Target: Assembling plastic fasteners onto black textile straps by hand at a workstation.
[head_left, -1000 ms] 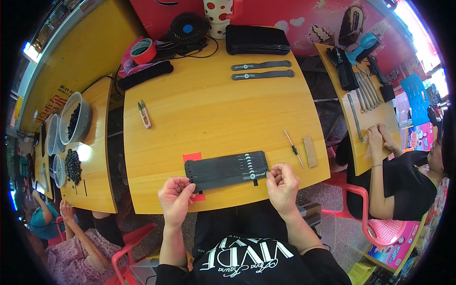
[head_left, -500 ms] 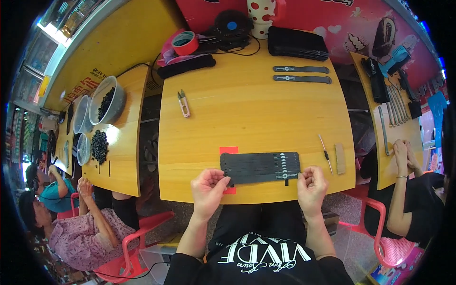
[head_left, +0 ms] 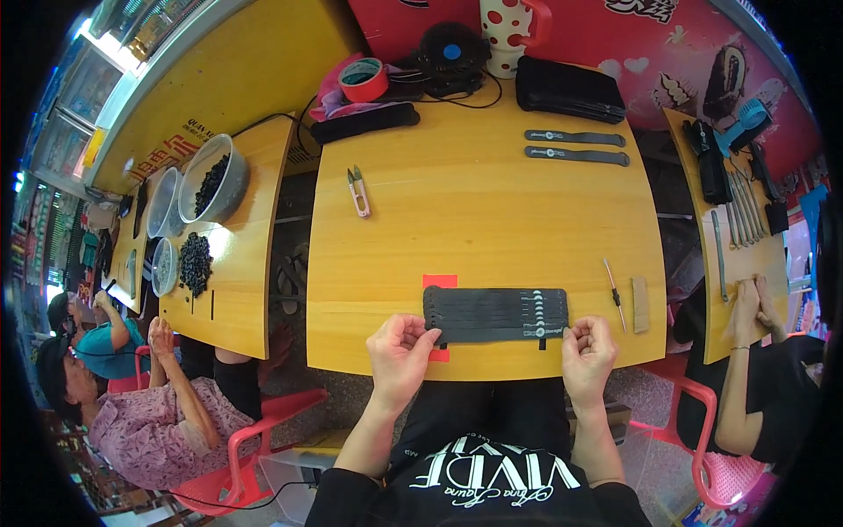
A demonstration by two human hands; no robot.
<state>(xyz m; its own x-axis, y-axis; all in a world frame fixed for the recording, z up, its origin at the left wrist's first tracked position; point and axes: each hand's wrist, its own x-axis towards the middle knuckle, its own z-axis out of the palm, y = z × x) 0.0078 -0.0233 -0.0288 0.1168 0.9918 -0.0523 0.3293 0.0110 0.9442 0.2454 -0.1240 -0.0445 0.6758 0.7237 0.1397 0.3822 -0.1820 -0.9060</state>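
Note:
Dark grey flat straps (head_left: pixel 483 314) lie overlapped in a neat, fanned row near the table's front edge, with small white printing towards their right ends. At the near left corner, my left hand (head_left: pixel 398 356) is closed, thumb and finger pinching the end of the front strap. My right hand (head_left: pixel 589 358) pinches that strap's other end at the near right corner. A red tape piece (head_left: pixel 439 281) shows behind the row's left end, and more red shows in front of it. Two short black tabs stick out along the near edge.
Two loose grey straps (head_left: pixel 575 139) lie at the back right before a black stack (head_left: pixel 571 90). Thread snips (head_left: pixel 358 191) lie left; a thin pointed tool (head_left: pixel 613 294) and tan strip (head_left: pixel 640 305) lie right. People sit at side tables, one with bowls (head_left: pixel 233 189).
The whole view has shifted slightly, so the table appears a little further right. Both hands keep their pinch at the ends of the front strap, with almost no movement against the row.

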